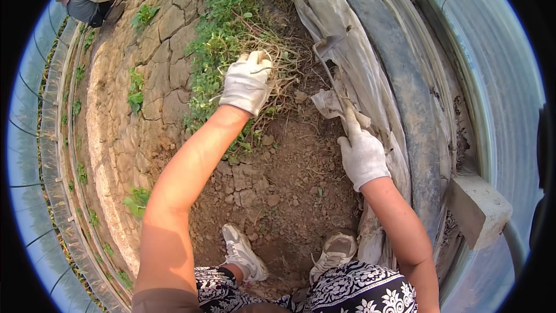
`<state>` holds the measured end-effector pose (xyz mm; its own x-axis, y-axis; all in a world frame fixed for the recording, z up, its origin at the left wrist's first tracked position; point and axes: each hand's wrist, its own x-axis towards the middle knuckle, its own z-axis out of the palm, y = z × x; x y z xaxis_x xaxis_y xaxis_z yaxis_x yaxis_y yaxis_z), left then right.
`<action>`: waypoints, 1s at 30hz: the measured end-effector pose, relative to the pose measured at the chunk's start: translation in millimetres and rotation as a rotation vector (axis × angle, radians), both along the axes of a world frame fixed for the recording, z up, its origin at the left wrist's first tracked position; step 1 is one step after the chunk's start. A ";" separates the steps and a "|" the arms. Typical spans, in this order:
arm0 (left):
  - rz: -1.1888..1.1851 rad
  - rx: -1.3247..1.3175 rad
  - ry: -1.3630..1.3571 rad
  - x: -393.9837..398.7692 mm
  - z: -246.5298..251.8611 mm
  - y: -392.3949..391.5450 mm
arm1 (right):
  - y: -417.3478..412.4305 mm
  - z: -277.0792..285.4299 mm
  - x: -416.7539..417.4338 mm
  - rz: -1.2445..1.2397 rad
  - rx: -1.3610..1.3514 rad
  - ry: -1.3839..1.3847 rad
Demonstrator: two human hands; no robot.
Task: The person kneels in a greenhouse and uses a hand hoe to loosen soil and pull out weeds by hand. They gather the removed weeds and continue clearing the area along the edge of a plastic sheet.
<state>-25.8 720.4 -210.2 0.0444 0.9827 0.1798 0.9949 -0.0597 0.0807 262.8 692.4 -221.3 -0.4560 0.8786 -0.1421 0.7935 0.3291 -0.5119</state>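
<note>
My left hand (248, 80), in a whitish work glove, is closed on a bunch of weed stems (278, 63) at the near end of a green weed patch (226, 13). To its right, my right hand (364, 150), gloved too, grips the short handle of a small hand hoe (330, 71). The hoe's metal blade points away from me and lies over the crumpled plastic sheeting. Loose brown soil (278, 174) spreads between my hands and my shoes.
Folded plastic sheeting (356, 30) runs along the right side, beside a concrete block (480, 211) and the clear greenhouse film (491, 74). Cracked dry soil (169, 56) with small green plants (136, 89) lies to the left. Another person (89, 2) crouches at the far upper left.
</note>
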 end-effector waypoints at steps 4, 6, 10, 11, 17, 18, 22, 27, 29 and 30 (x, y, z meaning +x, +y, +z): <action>-0.133 -0.249 0.268 40.9 -49.8 54.6 | 28.6 -6.6 -9.4 -0.093 0.024 -0.130; -0.099 -0.300 0.258 45.0 -70.1 79.4 | 31.8 -9.2 0.3 -0.116 0.010 -0.138; 0.064 -0.706 0.154 45.4 -63.3 105.6 | 29.7 -19.0 7.4 -0.151 -0.007 -0.099; 0.045 -0.706 0.185 32.9 -67.1 107.4 | 28.3 -18.4 4.8 -0.151 -0.012 -0.066; 0.294 -0.592 0.002 -18.4 -26.2 36.7 | 26.4 -22.9 12.1 -0.201 -0.059 0.037; 0.355 -0.465 -0.095 -55.1 -38.4 4.5 | 23.3 -19.1 8.7 -0.182 -0.081 0.052; 0.952 -0.318 -0.385 -155.1 -24.7 -113.9 | 23.6 -15.4 6.5 -0.187 -0.098 0.103; 0.780 -0.204 0.302 -164.5 4.6 -144.5 | 2.1 -14.2 -10.0 -0.036 0.071 0.189; 0.339 -0.046 0.342 -88.5 35.0 -100.2 | 6.6 -6.2 -29.0 0.093 -0.059 0.019; 0.193 -0.056 0.292 -69.1 27.9 -80.3 | 11.2 -5.3 -43.5 0.061 -0.175 0.046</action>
<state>-94.9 640.0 -182.3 -0.1019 0.9860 0.1321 0.9689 0.1284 -0.2114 219.3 703.7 -226.7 -0.5172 0.8129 -0.2678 0.7492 0.2787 -0.6009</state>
